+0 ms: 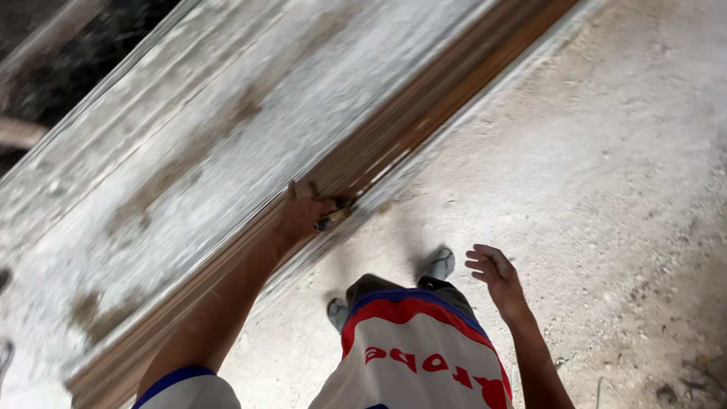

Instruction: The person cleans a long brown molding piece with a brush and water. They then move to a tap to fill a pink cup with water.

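Fingers of the left hand (303, 216) grip a small tool (333, 218) against the board edge (394, 132) mid-frame; right hand (496, 274) hangs loosely curled, empty, above the floor (606, 189).

Soft, even daylight fills the scene, brightest on the pale concrete floor (606, 167) at the right. The far left corner falls into deep shadow. Motion blur streaks the long whitish slab (189, 151) and its brown edge along their length. A faint shadow lies around the feet. No glare.
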